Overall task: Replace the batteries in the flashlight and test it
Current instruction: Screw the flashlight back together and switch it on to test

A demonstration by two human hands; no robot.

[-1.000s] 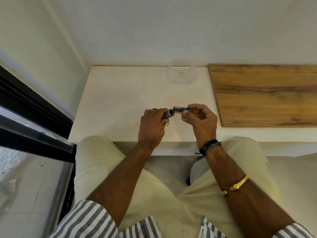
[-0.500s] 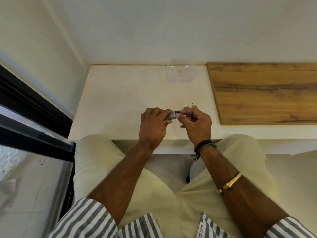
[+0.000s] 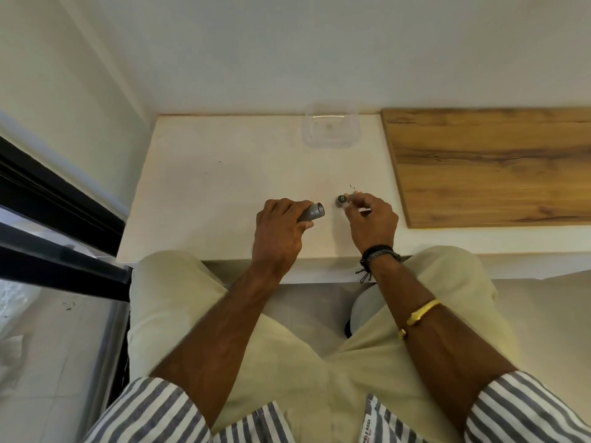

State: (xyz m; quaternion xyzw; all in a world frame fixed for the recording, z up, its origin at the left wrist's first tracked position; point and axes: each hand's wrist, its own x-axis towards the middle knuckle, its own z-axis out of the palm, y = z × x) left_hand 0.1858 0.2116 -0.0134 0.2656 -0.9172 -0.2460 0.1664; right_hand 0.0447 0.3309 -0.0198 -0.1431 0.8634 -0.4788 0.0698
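My left hand [image 3: 279,231] is wrapped around the grey flashlight body [image 3: 311,213], just above the white tabletop [image 3: 224,174]. Its open end points right. My right hand [image 3: 371,222] pinches a small round dark cap [image 3: 341,199] between fingertips. The cap is a short gap to the right of the open end and slightly farther back, not touching it. No battery is visible; my left hand hides most of the flashlight body.
A clear plastic container [image 3: 331,129] stands at the back of the tabletop against the wall. A wooden board [image 3: 492,164] covers the right side. A black window frame [image 3: 48,219] runs along the left. My knees are below the table's front edge.
One second ago my right hand held a dark battery piece at the tube's mouth and then pressed against it. The hands have since drawn apart, and my right hand now holds the round cap.
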